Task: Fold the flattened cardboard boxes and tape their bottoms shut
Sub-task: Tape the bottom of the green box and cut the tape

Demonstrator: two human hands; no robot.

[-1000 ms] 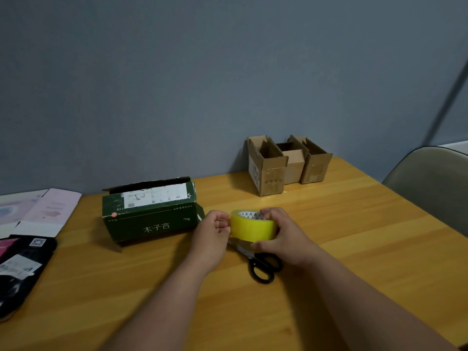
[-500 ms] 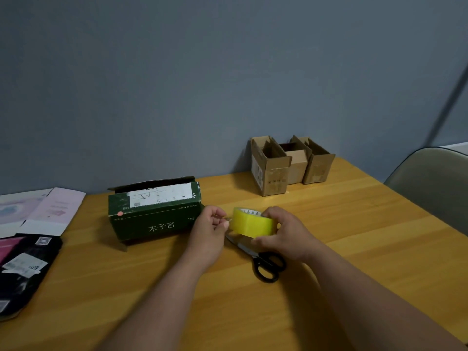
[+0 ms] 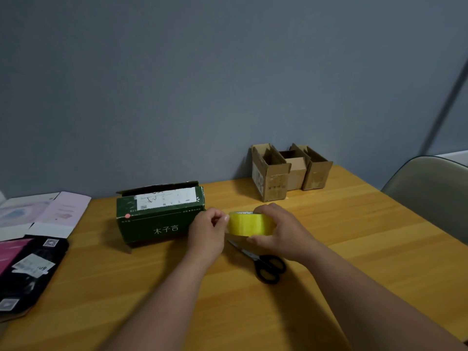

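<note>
Item one: your right hand [image 3: 278, 230] grips the yellow tape roll [image 3: 250, 224], fingers curled over its top and far side, thumb beneath its near edge, holding it just above the wooden table [image 3: 354, 236]. Item two: your left hand [image 3: 206, 233] sits at the roll's left side, thumb and forefinger pinched together against the roll's edge; whether they hold a loose tape end is too small to tell. Item three: a dark green box [image 3: 158, 219], folded up and lying on its side, just left of your left hand, with a white label on its upper face and pale characters on its front. Item four: black-handled scissors [image 3: 263, 263], flat on the table below the roll, blades running under your hands. Item five: three small brown cardboard boxes [image 3: 291, 171], upright and open at the top, set side by side against the grey wall at the table's far edge. Item six: flattened boxes at the left edge, a pale pink one [image 3: 50, 214] farther back, a black and pink one [image 3: 27, 272] nearer you. Item seven: a grey chair back [image 3: 430, 193] at right.
</note>
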